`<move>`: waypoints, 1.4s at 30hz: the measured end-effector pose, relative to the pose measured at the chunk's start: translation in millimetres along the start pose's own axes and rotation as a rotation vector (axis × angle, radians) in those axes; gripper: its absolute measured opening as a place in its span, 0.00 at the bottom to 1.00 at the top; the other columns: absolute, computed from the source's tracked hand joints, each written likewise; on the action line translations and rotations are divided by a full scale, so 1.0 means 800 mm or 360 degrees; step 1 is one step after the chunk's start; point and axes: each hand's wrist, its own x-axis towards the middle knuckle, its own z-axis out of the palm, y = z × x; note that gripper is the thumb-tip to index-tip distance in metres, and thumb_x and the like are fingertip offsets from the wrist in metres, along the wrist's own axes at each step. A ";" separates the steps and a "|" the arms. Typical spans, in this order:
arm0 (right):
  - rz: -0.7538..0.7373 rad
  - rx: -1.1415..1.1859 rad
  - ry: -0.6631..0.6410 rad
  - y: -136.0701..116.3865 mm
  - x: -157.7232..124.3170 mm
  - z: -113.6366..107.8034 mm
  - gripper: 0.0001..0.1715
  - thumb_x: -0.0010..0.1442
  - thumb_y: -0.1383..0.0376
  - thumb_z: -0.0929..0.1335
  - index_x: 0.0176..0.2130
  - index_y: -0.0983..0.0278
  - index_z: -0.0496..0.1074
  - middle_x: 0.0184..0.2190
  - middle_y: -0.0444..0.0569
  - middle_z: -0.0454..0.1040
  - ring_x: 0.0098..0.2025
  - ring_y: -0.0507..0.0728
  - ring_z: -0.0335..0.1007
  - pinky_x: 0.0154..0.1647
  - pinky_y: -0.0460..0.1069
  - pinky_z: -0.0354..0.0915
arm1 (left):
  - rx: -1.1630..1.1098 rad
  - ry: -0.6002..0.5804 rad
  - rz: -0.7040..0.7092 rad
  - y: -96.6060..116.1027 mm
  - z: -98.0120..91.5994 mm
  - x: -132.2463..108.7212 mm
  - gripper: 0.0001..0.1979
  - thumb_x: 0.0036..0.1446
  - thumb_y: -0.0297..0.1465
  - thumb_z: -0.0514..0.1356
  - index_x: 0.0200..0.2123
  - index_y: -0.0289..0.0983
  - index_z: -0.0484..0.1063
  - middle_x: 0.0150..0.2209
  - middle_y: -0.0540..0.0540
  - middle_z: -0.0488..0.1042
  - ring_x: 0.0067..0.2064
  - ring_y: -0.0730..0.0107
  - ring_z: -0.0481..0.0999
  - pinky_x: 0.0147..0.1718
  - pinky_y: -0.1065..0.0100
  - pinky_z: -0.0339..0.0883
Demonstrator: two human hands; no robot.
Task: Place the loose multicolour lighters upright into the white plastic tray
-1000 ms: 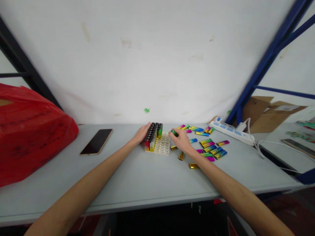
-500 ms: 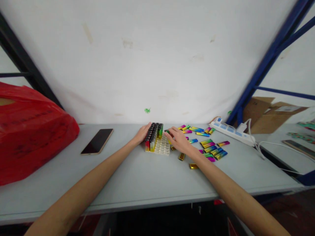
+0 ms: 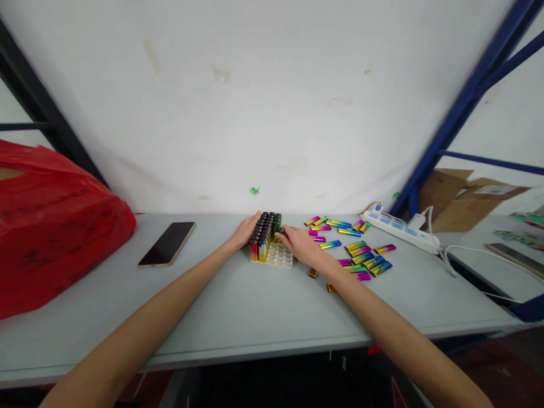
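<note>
A white honeycomb tray (image 3: 280,258) holds rows of upright lighters (image 3: 263,233) with black tops and shiny coloured bodies, packed on its left side; cells at its front right stand bare. Along the tray's left side lies my left hand (image 3: 243,233), steadying it, its fingers bent round the back corner and partly hidden. My right hand (image 3: 300,243) is closed over the tray's right part, pinching a black-topped lighter (image 3: 281,230) beside the filled rows. Most of that lighter's body is hidden by the fingers.
Several shiny gradient-coloured lighter bodies (image 3: 361,258) lie scattered to the right. Behind them runs a white power strip (image 3: 402,228) with cables. A phone (image 3: 168,243) and a red plastic bag (image 3: 59,226) are on the left. Cardboard boxes (image 3: 467,198) stand beyond the blue frame (image 3: 450,119).
My right hand has moved left with the lighter, from the tray's right edge to beside the filled rows. My left hand has stayed at the tray.
</note>
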 end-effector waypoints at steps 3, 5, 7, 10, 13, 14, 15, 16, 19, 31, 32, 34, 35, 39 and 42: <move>0.0099 -0.0216 -0.0064 -0.012 0.005 -0.005 0.23 0.74 0.52 0.56 0.45 0.65 0.69 0.41 0.57 0.79 0.40 0.60 0.76 0.39 0.49 0.62 | -0.0004 -0.0005 -0.0011 0.000 0.000 0.000 0.40 0.57 0.64 0.49 0.41 0.32 0.79 0.41 0.40 0.83 0.46 0.52 0.77 0.50 0.59 0.68; 0.0161 -0.0338 -0.0076 -0.017 0.007 -0.009 0.27 0.73 0.49 0.55 0.45 0.65 0.70 0.42 0.59 0.78 0.41 0.61 0.76 0.40 0.50 0.62 | -0.0003 -0.0001 -0.0017 0.000 0.000 0.000 0.40 0.57 0.64 0.49 0.41 0.32 0.78 0.42 0.40 0.83 0.47 0.52 0.77 0.51 0.59 0.67; 0.0162 -0.0383 -0.0078 -0.019 0.006 -0.013 0.29 0.72 0.47 0.55 0.45 0.65 0.71 0.41 0.59 0.79 0.41 0.62 0.76 0.40 0.51 0.63 | 0.0000 -0.0001 -0.0023 0.000 -0.001 0.001 0.40 0.57 0.64 0.49 0.41 0.32 0.78 0.42 0.40 0.83 0.47 0.52 0.77 0.51 0.59 0.67; 0.0106 -0.0316 -0.0027 -0.010 0.001 -0.021 0.28 0.72 0.46 0.56 0.45 0.64 0.71 0.41 0.55 0.79 0.40 0.60 0.76 0.39 0.50 0.63 | -0.0008 -0.0013 -0.0044 -0.002 -0.001 0.002 0.41 0.56 0.65 0.49 0.40 0.32 0.78 0.40 0.40 0.83 0.46 0.52 0.78 0.49 0.59 0.68; 0.0109 -0.0238 0.0024 0.014 -0.006 -0.034 0.24 0.73 0.49 0.57 0.45 0.63 0.72 0.39 0.53 0.79 0.38 0.58 0.75 0.38 0.49 0.62 | -0.0015 -0.0008 -0.0058 -0.001 -0.001 0.001 0.40 0.56 0.65 0.49 0.39 0.33 0.78 0.40 0.41 0.83 0.45 0.52 0.78 0.49 0.59 0.68; 0.0134 -0.0231 0.0030 0.027 -0.009 -0.039 0.22 0.73 0.51 0.58 0.45 0.63 0.72 0.38 0.52 0.79 0.38 0.57 0.75 0.39 0.48 0.62 | -0.0017 -0.0005 -0.0058 0.000 -0.001 0.001 0.40 0.56 0.65 0.49 0.39 0.33 0.79 0.40 0.41 0.83 0.46 0.52 0.77 0.49 0.59 0.68; 0.0174 -0.0235 0.0036 0.041 -0.012 -0.044 0.20 0.73 0.53 0.60 0.45 0.63 0.72 0.38 0.52 0.79 0.38 0.57 0.75 0.39 0.48 0.62 | -0.0022 -0.0007 -0.0056 0.001 -0.001 0.000 0.40 0.56 0.65 0.50 0.38 0.33 0.79 0.40 0.41 0.83 0.46 0.52 0.77 0.50 0.59 0.67; 0.0226 -0.0251 0.0049 0.058 -0.015 -0.050 0.17 0.72 0.56 0.61 0.45 0.63 0.73 0.38 0.52 0.79 0.39 0.57 0.75 0.41 0.48 0.63 | -0.0030 -0.0011 -0.0055 0.002 -0.001 -0.001 0.40 0.56 0.65 0.50 0.38 0.33 0.79 0.40 0.41 0.83 0.46 0.52 0.77 0.50 0.59 0.67; 0.0410 -0.0342 0.0111 0.115 -0.026 -0.063 0.14 0.71 0.62 0.62 0.45 0.65 0.74 0.42 0.55 0.79 0.44 0.58 0.74 0.46 0.49 0.64 | -0.0050 -0.0014 -0.0057 0.003 -0.001 -0.002 0.40 0.55 0.65 0.50 0.39 0.33 0.79 0.40 0.42 0.83 0.46 0.52 0.77 0.50 0.60 0.67; 0.0449 -0.0370 -0.0063 0.218 -0.037 -0.033 0.26 0.68 0.70 0.60 0.63 0.71 0.67 0.63 0.62 0.67 0.66 0.62 0.63 0.67 0.57 0.58 | 0.0000 0.0002 -0.0050 0.002 -0.002 0.000 0.41 0.55 0.65 0.50 0.40 0.32 0.79 0.40 0.40 0.83 0.48 0.51 0.77 0.53 0.58 0.65; 0.0415 -0.0359 -0.0082 0.217 -0.034 -0.029 0.27 0.68 0.71 0.59 0.64 0.70 0.66 0.65 0.61 0.65 0.67 0.62 0.61 0.68 0.57 0.57 | -0.0003 0.0001 -0.0052 0.003 -0.002 -0.001 0.41 0.55 0.66 0.50 0.40 0.32 0.79 0.40 0.40 0.83 0.47 0.51 0.77 0.53 0.58 0.65; 0.0368 -0.0338 -0.0122 0.214 -0.028 -0.023 0.28 0.68 0.71 0.59 0.64 0.69 0.66 0.66 0.60 0.63 0.68 0.60 0.59 0.68 0.57 0.56 | -0.0020 -0.0009 -0.0054 0.003 -0.002 -0.001 0.42 0.55 0.66 0.50 0.41 0.32 0.79 0.40 0.40 0.83 0.47 0.51 0.77 0.52 0.58 0.66; 0.0359 -0.0331 -0.0141 0.212 -0.025 -0.021 0.27 0.68 0.71 0.58 0.64 0.69 0.66 0.66 0.60 0.64 0.67 0.60 0.60 0.68 0.57 0.57 | -0.0031 -0.0015 -0.0052 0.003 -0.002 -0.001 0.42 0.55 0.66 0.50 0.41 0.32 0.79 0.40 0.40 0.83 0.47 0.51 0.77 0.52 0.58 0.66; 0.0354 -0.0313 -0.0207 0.207 -0.022 -0.024 0.23 0.69 0.69 0.59 0.59 0.70 0.71 0.59 0.61 0.73 0.60 0.60 0.69 0.63 0.54 0.60 | -0.0021 -0.0017 -0.0034 -0.002 -0.001 0.000 0.41 0.56 0.65 0.49 0.42 0.33 0.79 0.41 0.41 0.83 0.48 0.52 0.77 0.52 0.58 0.66; 0.0327 -0.0299 -0.0249 0.203 -0.025 -0.035 0.18 0.68 0.68 0.63 0.53 0.68 0.76 0.51 0.60 0.77 0.54 0.59 0.73 0.58 0.51 0.63 | -0.0006 -0.0025 -0.0035 -0.003 -0.001 0.000 0.41 0.57 0.65 0.49 0.42 0.33 0.79 0.42 0.40 0.83 0.48 0.51 0.77 0.52 0.58 0.66</move>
